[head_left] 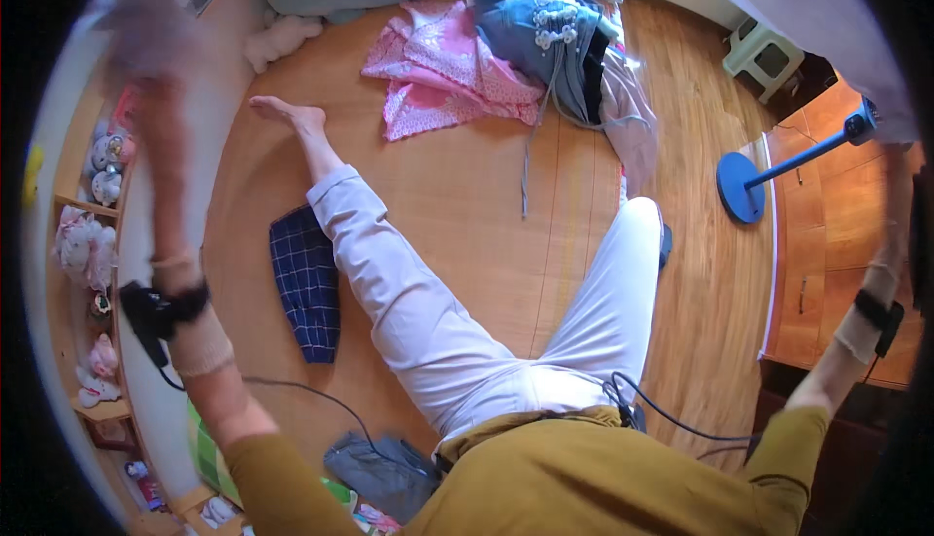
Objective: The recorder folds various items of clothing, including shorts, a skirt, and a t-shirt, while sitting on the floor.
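Observation:
Both my arms are raised wide apart. At the upper left my left hand (148,45) is smeared by motion, its fingers closed at a blurred pale cloth. A pale lavender cloth (817,6) fills the upper right corner, very close to the camera. Its lower end meets my right hand (895,159), which is closed on it; the fingers are mostly hidden. A folded dark blue checked cloth (305,283) lies on the bed mat (438,215) beside my left leg.
A pink patterned cloth (448,69) and blue-grey clothes (545,35) lie piled at the far end. Grey clothing (379,478) is by my left hip. Shelves with soft toys (88,244) line the left; a blue stand (744,191), wooden drawers (803,244) and a stool (764,57) stand right.

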Action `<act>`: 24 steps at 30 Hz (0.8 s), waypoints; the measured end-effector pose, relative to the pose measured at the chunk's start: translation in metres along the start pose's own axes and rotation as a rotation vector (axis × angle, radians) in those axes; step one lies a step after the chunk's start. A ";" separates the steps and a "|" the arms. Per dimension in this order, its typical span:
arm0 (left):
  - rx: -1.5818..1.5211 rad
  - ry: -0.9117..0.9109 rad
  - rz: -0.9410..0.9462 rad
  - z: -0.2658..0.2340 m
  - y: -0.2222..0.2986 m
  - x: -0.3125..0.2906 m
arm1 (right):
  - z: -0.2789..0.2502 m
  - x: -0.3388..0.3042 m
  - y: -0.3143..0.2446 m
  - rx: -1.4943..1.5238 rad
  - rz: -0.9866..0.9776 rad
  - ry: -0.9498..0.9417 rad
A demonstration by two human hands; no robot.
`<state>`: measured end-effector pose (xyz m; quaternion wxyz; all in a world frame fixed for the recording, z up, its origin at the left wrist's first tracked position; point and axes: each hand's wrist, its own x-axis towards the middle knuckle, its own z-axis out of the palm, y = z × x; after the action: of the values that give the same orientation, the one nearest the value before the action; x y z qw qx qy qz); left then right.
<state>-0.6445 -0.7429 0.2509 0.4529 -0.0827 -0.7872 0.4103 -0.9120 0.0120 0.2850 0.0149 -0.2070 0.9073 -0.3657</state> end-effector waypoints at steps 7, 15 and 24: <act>-1.643 -1.547 -0.661 -0.011 0.026 -0.063 | 0.034 -0.017 0.069 0.248 0.372 -0.097; -1.491 -1.008 -0.867 -0.001 -0.002 0.015 | -0.065 0.018 0.123 0.435 -0.050 0.300; -1.177 -0.759 -0.850 0.051 0.003 0.004 | -0.092 0.044 0.117 0.437 0.004 0.353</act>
<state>-0.6873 -0.7682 0.2385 0.1550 0.1428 -0.9375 -0.2767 -1.0116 0.1312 0.2793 -0.0986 -0.1300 0.7960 -0.5829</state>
